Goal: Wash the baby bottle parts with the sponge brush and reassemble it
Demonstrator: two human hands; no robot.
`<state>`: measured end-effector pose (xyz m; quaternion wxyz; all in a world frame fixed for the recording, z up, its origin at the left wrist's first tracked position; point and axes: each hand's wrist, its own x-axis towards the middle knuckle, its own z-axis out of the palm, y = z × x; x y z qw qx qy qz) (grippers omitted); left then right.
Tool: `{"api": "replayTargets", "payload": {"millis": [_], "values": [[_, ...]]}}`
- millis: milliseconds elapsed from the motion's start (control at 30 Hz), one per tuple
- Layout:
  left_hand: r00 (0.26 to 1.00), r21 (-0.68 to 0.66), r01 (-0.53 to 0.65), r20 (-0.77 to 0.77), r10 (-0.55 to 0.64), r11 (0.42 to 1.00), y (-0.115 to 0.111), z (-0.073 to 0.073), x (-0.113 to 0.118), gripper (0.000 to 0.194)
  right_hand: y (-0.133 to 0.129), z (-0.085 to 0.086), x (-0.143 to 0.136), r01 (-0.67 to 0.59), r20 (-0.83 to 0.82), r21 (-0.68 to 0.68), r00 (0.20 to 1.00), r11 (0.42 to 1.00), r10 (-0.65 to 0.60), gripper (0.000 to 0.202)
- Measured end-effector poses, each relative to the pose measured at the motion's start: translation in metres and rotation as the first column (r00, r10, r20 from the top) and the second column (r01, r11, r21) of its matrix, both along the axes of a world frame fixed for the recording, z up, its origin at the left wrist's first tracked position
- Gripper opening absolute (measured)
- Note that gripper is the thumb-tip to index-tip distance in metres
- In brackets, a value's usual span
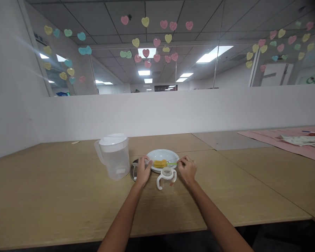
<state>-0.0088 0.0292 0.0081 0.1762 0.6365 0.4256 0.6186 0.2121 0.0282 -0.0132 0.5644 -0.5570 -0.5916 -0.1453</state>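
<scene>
My right hand (187, 168) is closed around the thin green handle of a small sponge brush (160, 163). The brush has a yellow head and lies level over a white bowl (161, 153). At the left of the yellow head, my left hand (144, 170) has its thumb and fingers drawn together; a small pale, see-through thing seems to be between them, too small to name. In front of the bowl, between my hands, stands a clear baby bottle (167, 179) with two white handles and an uncapped neck. My left hand partly covers a round metal tray (132, 174).
Left of the tray stands a translucent lidded pitcher (117, 159). Small white pieces (134, 164) lie on the tray. A pink cloth (267, 138) is spread at the far right of the wooden table (76, 196). Behind runs a white wall (152, 115) with glass above.
</scene>
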Motion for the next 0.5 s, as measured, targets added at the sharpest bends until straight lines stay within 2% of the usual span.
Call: {"api": "replayTargets", "payload": {"millis": [133,300,400,500], "values": [[0.995,0.042,-0.096,0.019,0.096,0.994,-0.0029,0.0067,-0.0035,0.013,-0.0019,0.0012,-0.0010,-0.018,-0.013,0.009,1.000,1.000,0.018,0.019],[0.980,0.053,-0.198,0.043,0.195,0.979,-0.0046,0.0092,-0.0044,0.039,-0.0022,0.0040,0.0022,0.027,-0.084,0.068,0.996,0.997,-0.021,0.022],[0.976,0.044,-0.208,0.074,0.204,0.977,-0.0052,0.0091,-0.0038,0.050,-0.0014,0.0048,0.0046,0.001,-0.158,0.092,0.987,0.996,0.014,0.023],[0.980,0.082,-0.195,0.045,0.192,0.977,-0.0083,0.0108,-0.0035,0.047,-0.0021,0.0051,0.0043,-0.061,-0.177,0.105,0.981,0.993,0.079,0.022]]}}
